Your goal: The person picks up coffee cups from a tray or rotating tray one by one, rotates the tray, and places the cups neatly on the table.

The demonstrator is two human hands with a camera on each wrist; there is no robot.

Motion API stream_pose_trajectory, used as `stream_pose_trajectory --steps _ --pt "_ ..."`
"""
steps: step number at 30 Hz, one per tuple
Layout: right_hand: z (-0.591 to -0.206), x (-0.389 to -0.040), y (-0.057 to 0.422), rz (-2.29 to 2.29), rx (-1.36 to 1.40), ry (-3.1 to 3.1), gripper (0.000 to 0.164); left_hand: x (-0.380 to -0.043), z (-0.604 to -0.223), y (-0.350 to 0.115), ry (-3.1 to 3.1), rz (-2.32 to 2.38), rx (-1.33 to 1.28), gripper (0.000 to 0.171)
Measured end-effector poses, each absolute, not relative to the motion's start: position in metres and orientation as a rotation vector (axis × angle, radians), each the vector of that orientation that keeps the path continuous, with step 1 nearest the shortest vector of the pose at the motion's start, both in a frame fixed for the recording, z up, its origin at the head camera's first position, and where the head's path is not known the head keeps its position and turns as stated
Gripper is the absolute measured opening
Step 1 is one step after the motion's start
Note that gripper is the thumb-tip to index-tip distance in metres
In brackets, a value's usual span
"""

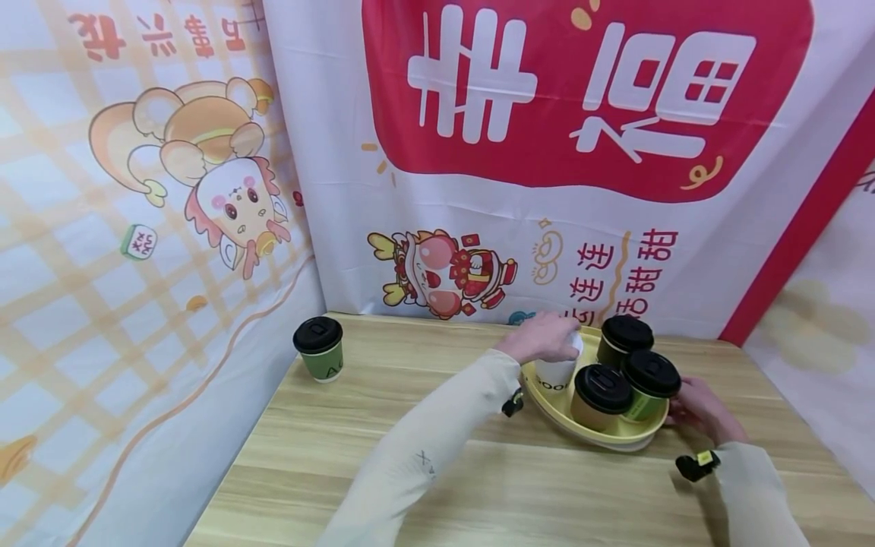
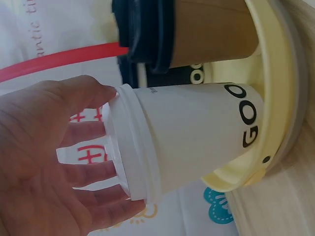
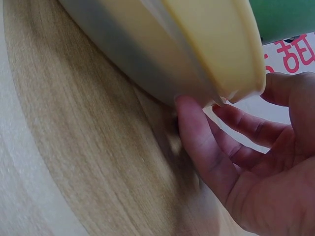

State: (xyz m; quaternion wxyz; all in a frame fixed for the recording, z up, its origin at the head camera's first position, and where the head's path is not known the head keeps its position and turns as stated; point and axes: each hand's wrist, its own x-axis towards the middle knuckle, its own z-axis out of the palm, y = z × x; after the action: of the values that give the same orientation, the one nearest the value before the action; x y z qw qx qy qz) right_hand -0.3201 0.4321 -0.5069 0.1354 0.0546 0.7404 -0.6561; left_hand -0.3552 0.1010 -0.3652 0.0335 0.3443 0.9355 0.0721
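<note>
My left hand (image 1: 543,339) grips a white paper cup (image 1: 555,372) by its white lid; in the left wrist view the thumb and fingers spread around the lid's rim. This cup (image 2: 197,128) stands inside a round yellow tray (image 1: 581,431) with a pale outer base. Beside it in the tray are a brown cup (image 1: 592,414), a green cup (image 1: 642,403) and a dark cup (image 1: 611,353), all with black lids. At the tray's right edge, my right hand (image 1: 702,410) holds the rim, fingertips at the tray's side (image 3: 221,49) and lower edge.
A separate green cup (image 1: 323,357) with a black lid stands at the table's back left corner. The wooden table (image 1: 328,463) meets a printed cloth backdrop (image 1: 342,251) behind the tray, and another printed cloth (image 1: 171,342) hangs along the left.
</note>
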Motion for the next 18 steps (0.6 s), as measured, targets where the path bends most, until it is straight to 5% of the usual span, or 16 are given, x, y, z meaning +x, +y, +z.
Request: stream_pose_trajectory --steps 18 --pt "-0.506 -0.321 0.431 -1.888 0.16 2.155 0.015 -0.365 -0.328 0.045 2.878 0.695 1.034 0.052"
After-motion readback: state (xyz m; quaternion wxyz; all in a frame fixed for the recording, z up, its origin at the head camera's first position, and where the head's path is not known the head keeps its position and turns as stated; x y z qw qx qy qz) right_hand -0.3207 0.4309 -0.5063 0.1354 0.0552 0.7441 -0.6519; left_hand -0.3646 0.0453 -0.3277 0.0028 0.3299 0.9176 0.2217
